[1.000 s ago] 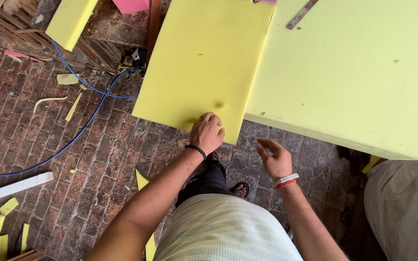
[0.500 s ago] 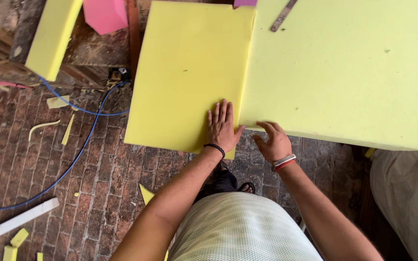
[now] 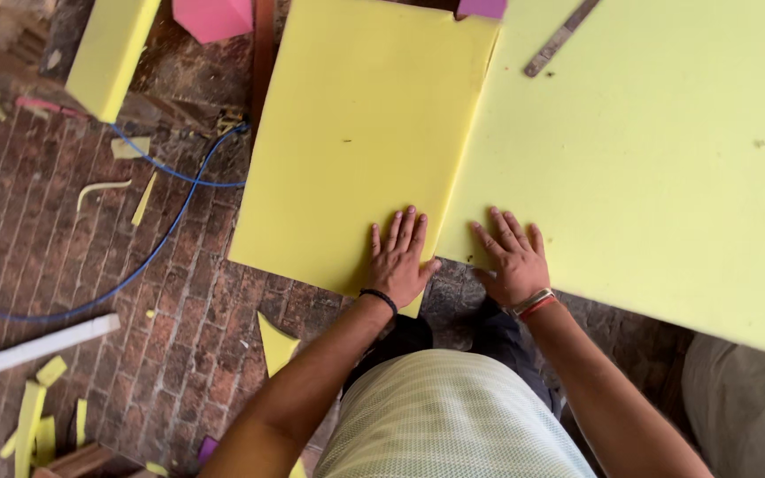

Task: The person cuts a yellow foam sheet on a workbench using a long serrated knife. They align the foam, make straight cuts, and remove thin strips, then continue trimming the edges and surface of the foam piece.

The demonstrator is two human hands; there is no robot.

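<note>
Brick floor, littered.
Brick floor carries a blue cable, yellow foam scraps, a white strip.

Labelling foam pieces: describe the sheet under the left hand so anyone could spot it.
Start at the large pale yellow foam slab filling the right. Butted against its left edge lies a narrower yellow foam sheet, the left hand flat on its near corner. It is deeper yellow and overhangs the brick floor.

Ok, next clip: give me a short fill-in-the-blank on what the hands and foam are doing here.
1. The left hand lies flat on the smaller ___ foam sheet.
2. The right hand rests on the ___ foam sheet.
3. A blue ___ runs across the brick floor.

Missing: yellow; larger; cable
</note>
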